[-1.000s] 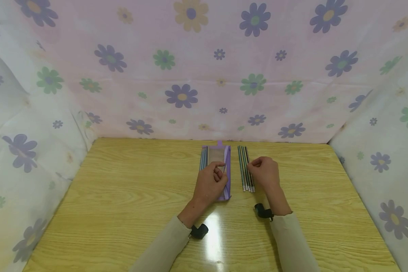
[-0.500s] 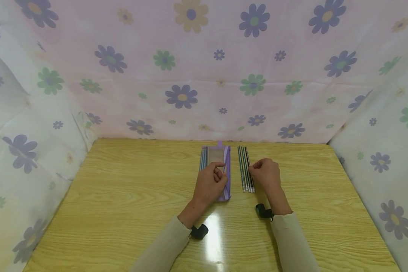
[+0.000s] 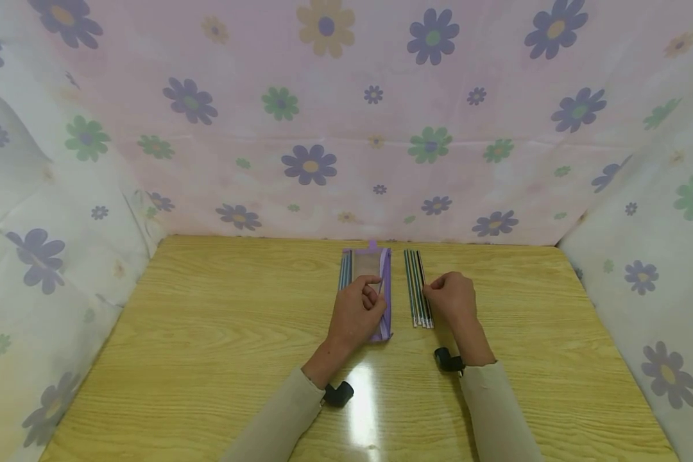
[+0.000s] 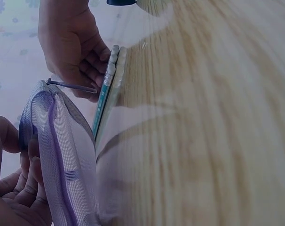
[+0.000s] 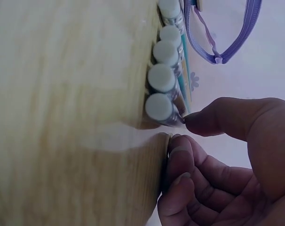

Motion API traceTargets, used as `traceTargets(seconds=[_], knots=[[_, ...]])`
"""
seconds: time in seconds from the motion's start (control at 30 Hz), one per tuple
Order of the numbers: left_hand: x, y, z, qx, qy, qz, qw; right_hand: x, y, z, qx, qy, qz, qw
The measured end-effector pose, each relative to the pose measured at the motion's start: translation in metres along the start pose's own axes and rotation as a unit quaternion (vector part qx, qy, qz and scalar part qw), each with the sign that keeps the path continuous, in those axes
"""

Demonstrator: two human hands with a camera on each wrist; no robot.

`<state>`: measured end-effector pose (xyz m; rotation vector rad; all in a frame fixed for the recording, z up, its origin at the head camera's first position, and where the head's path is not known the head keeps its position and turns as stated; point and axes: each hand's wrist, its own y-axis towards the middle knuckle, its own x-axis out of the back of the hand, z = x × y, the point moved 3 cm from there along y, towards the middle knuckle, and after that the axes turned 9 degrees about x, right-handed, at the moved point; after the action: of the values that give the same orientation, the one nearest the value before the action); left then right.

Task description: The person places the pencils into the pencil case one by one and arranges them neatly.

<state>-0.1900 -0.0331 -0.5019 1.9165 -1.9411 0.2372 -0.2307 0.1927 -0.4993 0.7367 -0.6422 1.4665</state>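
Observation:
My left hand (image 3: 351, 316) pinches the zippered edge of a purple mesh pencil case (image 3: 367, 262) lying on the table. In the left wrist view, that zippered edge (image 4: 61, 160) is lifted, with its zipper pull (image 4: 74, 86) sticking out. Several pencils (image 3: 344, 273) show inside the case along its left side. Right of the case lies a row of loose pencils (image 3: 417, 300), white erasers toward me. My right hand (image 3: 453, 298) pinches at the row's right side. In the right wrist view, its thumb touches the outermost pencil (image 5: 159, 107), with curled fingers low beside it.
The wood-grain table (image 3: 219, 333) is bounded by a flowered cloth (image 3: 346, 115) at the back and both sides. A black wrist camera (image 3: 339, 393) sits at the left wrist and another black camera (image 3: 448, 359) at the right.
My right hand has shifted slightly to the right and toward me along the pencil row. The left hand and the pencil case stay in place.

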Motion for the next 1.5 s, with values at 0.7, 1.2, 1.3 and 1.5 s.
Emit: traceTargets(seconds=[0.7,1.2,1.3,1.5], knots=[[0.0004,-0.0007,-0.0008,0.006,0.001,0.004,1.0,-0.0017,-0.002,0.0019,-0.021,-0.018,-0.003,1.0],[0.0008,-0.0005,-0.0004,0.001,-0.001,0.002,1.0,-0.0015,-0.0028,0.0041,-0.012,-0.017,-0.002,1.0],[0.0008,-0.0005,-0.0007,-0.001,-0.002,0.002,1.0,-0.0017,-0.0028,0.0039,-0.014,-0.017,-0.002,1.0],[0.0007,-0.0007,-0.0001,0.003,-0.005,0.004,1.0,-0.0022,-0.0028,0.0025,-0.021,-0.017,0.001,1.0]])
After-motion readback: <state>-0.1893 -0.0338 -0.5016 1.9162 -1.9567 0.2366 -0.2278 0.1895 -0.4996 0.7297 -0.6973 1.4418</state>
